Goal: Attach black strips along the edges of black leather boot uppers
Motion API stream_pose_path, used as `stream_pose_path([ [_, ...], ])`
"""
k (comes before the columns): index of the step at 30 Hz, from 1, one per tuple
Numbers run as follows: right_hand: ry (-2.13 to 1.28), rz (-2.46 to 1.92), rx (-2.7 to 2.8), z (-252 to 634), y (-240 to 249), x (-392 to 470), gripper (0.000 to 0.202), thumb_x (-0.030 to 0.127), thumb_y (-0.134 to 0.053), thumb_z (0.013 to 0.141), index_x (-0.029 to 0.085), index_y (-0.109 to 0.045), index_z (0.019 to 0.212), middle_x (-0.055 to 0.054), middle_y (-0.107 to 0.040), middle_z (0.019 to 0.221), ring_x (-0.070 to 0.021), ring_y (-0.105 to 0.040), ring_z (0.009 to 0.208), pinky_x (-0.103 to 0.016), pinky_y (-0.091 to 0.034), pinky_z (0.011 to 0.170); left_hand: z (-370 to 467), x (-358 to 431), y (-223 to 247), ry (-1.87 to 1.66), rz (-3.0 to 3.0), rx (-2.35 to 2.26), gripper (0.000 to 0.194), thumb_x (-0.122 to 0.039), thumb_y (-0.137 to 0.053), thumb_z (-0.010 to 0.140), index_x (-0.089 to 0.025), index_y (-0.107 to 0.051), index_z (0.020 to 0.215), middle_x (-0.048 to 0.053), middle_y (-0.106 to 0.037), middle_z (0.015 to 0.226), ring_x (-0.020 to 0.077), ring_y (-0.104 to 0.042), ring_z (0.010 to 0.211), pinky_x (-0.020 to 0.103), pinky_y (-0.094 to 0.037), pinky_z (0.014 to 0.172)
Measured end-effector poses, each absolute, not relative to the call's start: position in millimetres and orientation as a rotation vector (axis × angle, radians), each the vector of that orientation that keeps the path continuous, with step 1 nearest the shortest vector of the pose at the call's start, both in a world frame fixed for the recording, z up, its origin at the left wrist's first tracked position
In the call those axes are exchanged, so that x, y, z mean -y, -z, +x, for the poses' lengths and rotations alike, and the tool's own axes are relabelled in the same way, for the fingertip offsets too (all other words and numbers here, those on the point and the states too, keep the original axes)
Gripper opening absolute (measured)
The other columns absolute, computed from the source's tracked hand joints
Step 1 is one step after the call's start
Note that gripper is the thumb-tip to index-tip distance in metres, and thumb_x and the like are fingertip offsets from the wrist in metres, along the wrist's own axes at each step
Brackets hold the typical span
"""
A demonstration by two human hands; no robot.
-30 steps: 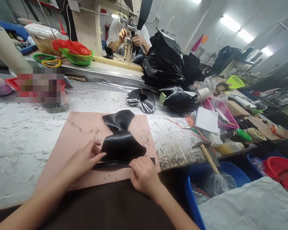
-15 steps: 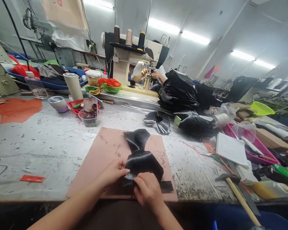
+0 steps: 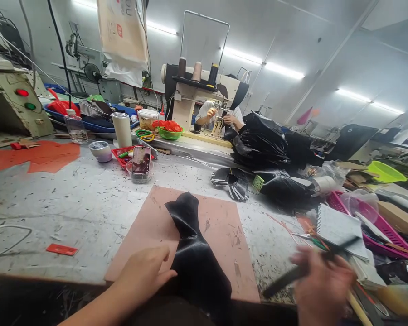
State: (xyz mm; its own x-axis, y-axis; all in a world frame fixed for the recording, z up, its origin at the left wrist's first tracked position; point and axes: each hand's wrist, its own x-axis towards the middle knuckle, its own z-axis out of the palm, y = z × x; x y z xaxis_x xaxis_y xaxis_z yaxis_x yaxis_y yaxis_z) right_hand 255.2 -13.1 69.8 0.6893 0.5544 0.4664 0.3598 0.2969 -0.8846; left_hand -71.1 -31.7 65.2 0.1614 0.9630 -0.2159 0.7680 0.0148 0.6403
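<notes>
A black leather piece [image 3: 193, 253], narrow at its middle seam, lies over a pink board [image 3: 224, 222] and reaches the table's front edge. My left hand [image 3: 148, 267] is at its left side, thumb and fingers apart, the thumb touching or just beside the leather. Off to the right, my right hand [image 3: 323, 280] is smeared by motion, with its fingers wrapped round a long dark tool [image 3: 289, 277] that I cannot make out clearly. The wooden handle of a hammer [image 3: 358, 308] shows beneath that hand.
A notebook [image 3: 340, 226] and a magenta basket [image 3: 387, 226] stand at the right. Black leather pieces [image 3: 261, 145] are piled behind. A phone [image 3: 141, 159] leans in a clear tub, near a red strip [image 3: 61, 249]. Across the bench, a person works at a sewing machine.
My right hand has left the leather and moved right, now gripping a dark tool. The leather has been straightened out toward me. My left hand has shifted slightly left and down. The camera view has shifted.
</notes>
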Motion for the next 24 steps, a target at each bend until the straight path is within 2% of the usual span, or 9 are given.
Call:
stream_pose_path([
  [2,-0.066,-1.203,1.493,211.5,-74.2,7.4,0.004,0.022,-0.051,0.079,0.021,-0.052,0.076,0.002,-0.052,0.055,-0.0128,-0.047,0.045,-0.024,-0.037,0.042,-68.3,31.1,-81.1,-0.528,1.585,-1.451,0.028,-0.044,-0.055,0.066,-0.020,-0.048,0.078,0.002,-0.055,0.073,0.0195,-0.052,0.066,0.030,-0.038,0.059],
  [4,0.057,-0.907,2.064,168.5,-74.9,0.0,0.014,0.015,-0.042,0.082,0.021,-0.052,0.075,0.002,-0.051,0.056,-0.0127,-0.046,0.047,-0.023,-0.035,0.044,-63.5,31.2,-90.8,-0.691,1.213,-1.212,0.047,-0.054,-0.058,0.061,-0.020,-0.049,0.091,0.002,-0.055,0.079,0.0177,-0.054,0.065,0.027,-0.040,0.053],
  [6,0.179,-0.692,2.333,137.0,-75.0,-9.6,0.019,0.009,-0.037,0.082,0.020,-0.051,0.075,0.001,-0.052,0.057,-0.0132,-0.044,0.050,-0.025,-0.032,0.046,-62.2,33.0,-93.9,-0.810,0.928,-1.138,0.053,-0.056,-0.067,0.057,-0.018,-0.050,0.090,0.001,-0.056,0.075,0.0146,-0.054,0.061,0.024,-0.040,0.050],
  [10,0.232,-0.568,2.385,108.3,-79.8,-38.7,0.017,0.010,-0.037,0.082,0.019,-0.049,0.075,0.000,-0.052,0.059,-0.0127,-0.043,0.051,-0.025,-0.028,0.046,-82.9,35.6,-94.1,-1.086,0.643,-1.248,0.041,-0.040,-0.082,0.047,-0.015,-0.055,0.067,-0.002,-0.054,0.060,0.0080,-0.049,0.053,0.018,-0.041,0.050],
  [13,0.151,-0.622,2.310,94.6,-86.5,-64.5,0.013,0.013,-0.039,0.082,0.018,-0.051,0.082,-0.001,-0.058,0.066,-0.0123,-0.049,0.055,-0.024,-0.033,0.049,-111.3,32.2,-99.3,-1.340,0.406,-1.360,0.048,-0.032,-0.086,0.032,-0.015,-0.058,0.067,-0.002,-0.057,0.058,0.0074,-0.050,0.052,0.015,-0.043,0.048],
  [15,0.186,-0.585,2.294,82.1,-90.6,-75.9,0.013,0.013,-0.039,0.081,0.018,-0.051,0.083,-0.001,-0.059,0.066,-0.0126,-0.050,0.056,-0.025,-0.033,0.051,-125.9,29.3,-103.1,-1.434,0.350,-1.391,0.052,-0.036,-0.087,0.029,-0.016,-0.060,0.070,-0.001,-0.061,0.063,0.0103,-0.055,0.056,0.016,-0.047,0.050],
  [17,0.293,-0.452,2.338,67.8,-93.1,-79.3,0.014,0.012,-0.039,0.078,0.019,-0.050,0.078,0.000,-0.055,0.061,-0.0130,-0.047,0.054,-0.026,-0.030,0.049,-131.6,27.9,-104.0,-1.388,0.372,-1.359,0.058,-0.046,-0.085,0.034,-0.017,-0.062,0.078,0.002,-0.065,0.076,0.0158,-0.061,0.066,0.021,-0.051,0.053],
  [19,0.388,-0.313,2.383,55.2,-93.6,-76.4,0.014,0.011,-0.039,0.076,0.020,-0.049,0.072,0.001,-0.050,0.057,-0.0132,-0.044,0.052,-0.027,-0.027,0.047,-129.0,28.1,-101.7,-1.274,0.405,-1.299,0.059,-0.049,-0.085,0.039,-0.018,-0.062,0.083,0.003,-0.065,0.078,0.0168,-0.062,0.067,0.022,-0.052,0.054],
  [24,0.434,-0.211,2.421,46.4,-90.7,-73.2,0.014,0.012,-0.042,0.077,0.020,-0.051,0.069,0.001,-0.048,0.055,-0.0134,-0.041,0.050,-0.028,-0.025,0.045,-119.3,25.0,-92.3,-1.208,0.367,-1.241,0.047,-0.029,-0.089,0.036,-0.015,-0.061,0.070,-0.004,-0.055,0.055,0.0064,-0.052,0.051,0.013,-0.044,0.049],
])
